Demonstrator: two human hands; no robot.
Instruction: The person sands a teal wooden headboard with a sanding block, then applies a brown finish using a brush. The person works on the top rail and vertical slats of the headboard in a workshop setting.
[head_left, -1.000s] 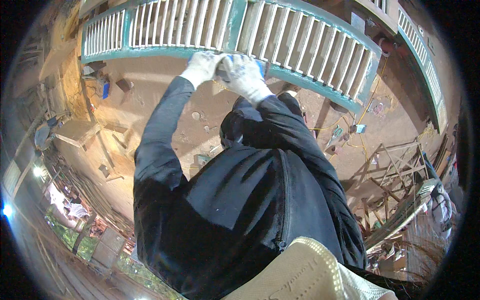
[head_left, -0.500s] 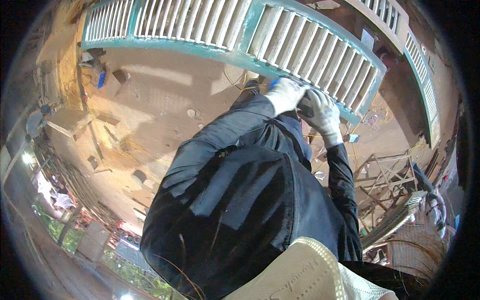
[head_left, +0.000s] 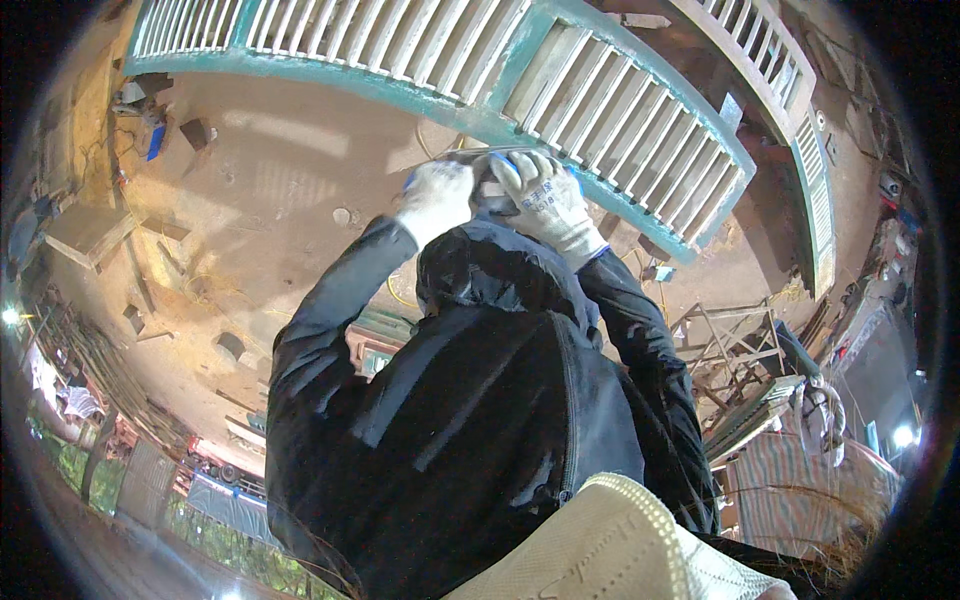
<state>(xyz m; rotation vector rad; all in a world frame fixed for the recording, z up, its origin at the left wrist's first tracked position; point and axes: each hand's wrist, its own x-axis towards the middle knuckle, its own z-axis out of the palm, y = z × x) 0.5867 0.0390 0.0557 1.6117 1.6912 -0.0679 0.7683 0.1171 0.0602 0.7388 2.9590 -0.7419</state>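
Observation:
A long louvred shutter panel with a worn teal frame and whitish slats lies across the far side. Just on the near side of its lower rail, both my hands are close together, in white gloves with blue at the fingers. The fingers of my left hand are curled at the left side of a dark grey object. My right hand is closed over that object's right side, next to the rail. The gloves cover most of the object, so its kind does not show. Whether it touches the rail I cannot tell.
A second shutter panel stands at the far right. Wooden trestle frames and stacked slatted pieces are at the right. On the left floor are a wooden box and offcuts. A yellow cord runs on the floor.
My hands have moved left along the shutter's lower rail, the left one farther, and now sit wider apart. My view has shifted, so the panel appears higher and farther left.

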